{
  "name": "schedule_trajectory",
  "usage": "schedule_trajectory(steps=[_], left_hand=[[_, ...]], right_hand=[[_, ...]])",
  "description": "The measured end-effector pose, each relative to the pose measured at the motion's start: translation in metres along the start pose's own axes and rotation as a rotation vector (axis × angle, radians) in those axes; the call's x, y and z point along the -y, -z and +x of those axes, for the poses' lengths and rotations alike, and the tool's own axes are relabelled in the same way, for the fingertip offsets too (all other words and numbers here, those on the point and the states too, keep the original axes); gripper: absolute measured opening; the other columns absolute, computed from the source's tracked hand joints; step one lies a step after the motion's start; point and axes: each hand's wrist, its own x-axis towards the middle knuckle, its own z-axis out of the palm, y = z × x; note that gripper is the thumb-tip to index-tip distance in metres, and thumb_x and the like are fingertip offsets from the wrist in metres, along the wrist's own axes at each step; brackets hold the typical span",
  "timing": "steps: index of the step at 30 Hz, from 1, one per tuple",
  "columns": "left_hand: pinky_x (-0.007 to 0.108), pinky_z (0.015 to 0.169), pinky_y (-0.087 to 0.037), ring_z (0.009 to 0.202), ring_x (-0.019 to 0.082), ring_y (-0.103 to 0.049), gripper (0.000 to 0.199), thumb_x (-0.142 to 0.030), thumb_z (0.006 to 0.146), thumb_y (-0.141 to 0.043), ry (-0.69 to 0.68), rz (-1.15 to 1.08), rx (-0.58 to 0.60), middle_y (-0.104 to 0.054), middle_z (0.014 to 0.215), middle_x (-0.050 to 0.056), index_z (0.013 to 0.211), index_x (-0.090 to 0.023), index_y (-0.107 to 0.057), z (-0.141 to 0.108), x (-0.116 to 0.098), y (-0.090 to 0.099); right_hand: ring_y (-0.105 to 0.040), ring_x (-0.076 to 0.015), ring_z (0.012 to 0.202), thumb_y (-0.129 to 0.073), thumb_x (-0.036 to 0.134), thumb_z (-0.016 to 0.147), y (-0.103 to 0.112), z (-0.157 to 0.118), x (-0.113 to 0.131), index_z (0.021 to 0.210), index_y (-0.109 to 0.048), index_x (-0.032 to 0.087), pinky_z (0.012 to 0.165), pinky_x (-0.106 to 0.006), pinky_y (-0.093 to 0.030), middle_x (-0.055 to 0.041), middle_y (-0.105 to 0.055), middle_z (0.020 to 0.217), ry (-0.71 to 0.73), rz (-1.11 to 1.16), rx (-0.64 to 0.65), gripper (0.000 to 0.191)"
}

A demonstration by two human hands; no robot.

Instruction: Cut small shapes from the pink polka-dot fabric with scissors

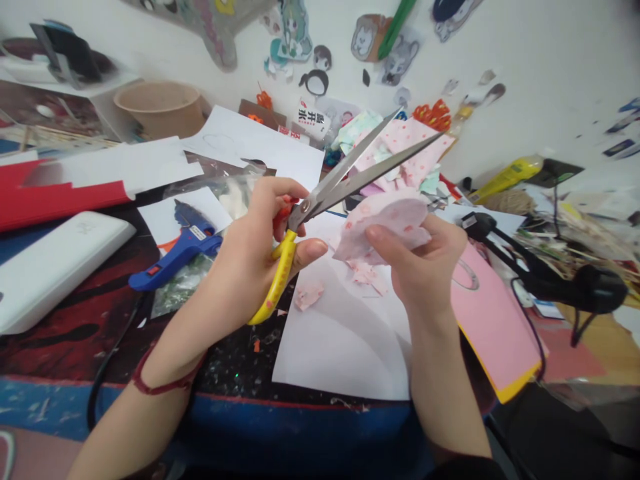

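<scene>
My left hand (250, 257) is closed round the yellow and red handles of a pair of scissors (327, 190). The blades are spread apart and point up to the right, above the table. Between thumb and fingers, my right hand (425, 257) pinches a pale pink piece of fabric (383, 223) with reddish spots and a rounded outline. The piece is just below the lower blade; I cannot tell whether they touch. Under both hands lies a white sheet of paper (345, 340), with small pink scraps (367, 277) on it.
A blue glue gun (180, 250) and a white power bank (63, 267) lie at left. Behind the hands is a pile of patterned fabric pieces (415, 150). A pink folder (495, 313) and a black jointed stand (540, 267) are at right. A tan pot (160, 107) stands at back left.
</scene>
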Motion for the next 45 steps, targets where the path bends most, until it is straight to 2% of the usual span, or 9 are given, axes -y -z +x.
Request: schedule_trajectory(steps=[3,8,13,16,21,26,29,34,45], left_hand=[[0.033,0.06,-0.043,0.072,0.017,-0.057,0.037,-0.036,0.089,-0.071,0.012,-0.018,0.014,-0.062,0.085,0.001,0.118,-0.027,-0.05,0.001,-0.01,-0.005],[0.033,0.067,-0.046,0.079,0.016,-0.064,0.041,-0.022,0.082,-0.079,-0.059,-0.081,-0.111,-0.066,0.088,-0.002,0.111,-0.025,-0.05,0.002,-0.02,-0.014],[0.029,0.06,-0.049,0.072,0.014,-0.065,0.041,-0.02,0.079,-0.078,0.031,-0.15,-0.065,-0.067,0.081,-0.003,0.108,-0.025,-0.049,0.002,-0.019,-0.015],[0.031,0.064,-0.053,0.075,0.015,-0.065,0.038,-0.021,0.082,-0.074,0.096,-0.136,-0.028,-0.066,0.082,-0.003,0.108,-0.026,-0.047,0.001,-0.022,-0.014],[0.036,0.066,-0.053,0.076,0.016,-0.062,0.035,-0.035,0.09,-0.067,0.061,-0.012,-0.012,-0.063,0.09,0.0,0.116,-0.028,-0.045,-0.002,-0.021,-0.01],[0.047,0.089,-0.052,0.11,0.029,-0.059,0.064,-0.06,0.082,-0.072,-0.134,0.317,-0.005,-0.056,0.125,0.01,0.128,-0.024,-0.043,-0.001,-0.013,-0.007],[0.048,0.085,-0.051,0.105,0.03,-0.062,0.065,-0.067,0.083,-0.068,-0.128,0.468,-0.033,-0.061,0.118,0.01,0.127,-0.025,-0.045,-0.001,-0.01,-0.01],[0.042,0.07,-0.046,0.094,0.031,-0.063,0.057,-0.066,0.084,-0.067,-0.106,0.507,-0.039,-0.065,0.101,0.008,0.122,-0.027,-0.05,-0.003,-0.008,-0.017],[0.038,0.073,-0.051,0.088,0.024,-0.063,0.046,-0.054,0.091,-0.064,-0.118,0.512,0.026,-0.067,0.103,0.007,0.122,-0.024,-0.047,-0.005,-0.013,-0.019]], right_hand=[[-0.057,-0.0119,0.057,-0.08,0.025,0.076,0.0,-0.001,-0.001,0.075,-0.076,0.024,0.052,-0.027,-0.048,0.0038,-0.066,0.064,-0.024,-0.023,0.021,0.005],[-0.052,-0.0105,0.053,-0.079,0.026,0.077,-0.005,-0.004,0.005,0.076,-0.076,0.021,0.047,-0.025,-0.042,0.0032,-0.063,0.061,-0.085,-0.089,0.156,0.006],[-0.057,-0.0102,0.059,-0.077,0.023,0.078,-0.01,-0.006,0.006,0.078,-0.077,0.02,0.052,-0.024,-0.045,0.0028,-0.069,0.068,-0.111,-0.048,0.23,0.004],[-0.059,-0.0111,0.061,-0.078,0.025,0.079,-0.012,-0.006,0.006,0.077,-0.076,0.019,0.054,-0.024,-0.047,0.0021,-0.07,0.069,-0.115,-0.053,0.23,0.006],[-0.053,-0.0103,0.054,-0.081,0.03,0.078,-0.015,-0.007,0.005,0.073,-0.077,0.02,0.048,-0.024,-0.043,0.0032,-0.063,0.06,-0.11,-0.095,0.1,0.012],[-0.041,-0.0084,0.052,-0.082,0.026,0.075,-0.013,-0.004,-0.002,0.06,-0.065,0.02,0.046,-0.023,-0.038,0.0056,-0.046,0.055,-0.021,-0.036,-0.151,0.024],[-0.041,-0.0078,0.053,-0.08,0.02,0.075,-0.009,-0.002,-0.002,0.059,-0.064,0.021,0.048,-0.022,-0.039,0.0063,-0.043,0.055,0.012,-0.015,-0.232,0.023],[-0.055,-0.0116,0.06,-0.077,0.018,0.076,-0.007,-0.003,0.003,0.073,-0.075,0.024,0.059,-0.026,-0.051,0.005,-0.059,0.062,0.026,-0.035,-0.244,0.007],[-0.064,-0.0139,0.064,-0.075,0.016,0.076,-0.013,-0.003,-0.003,0.076,-0.076,0.026,0.059,-0.028,-0.053,0.0053,-0.069,0.068,0.168,-0.082,-0.21,0.01]])
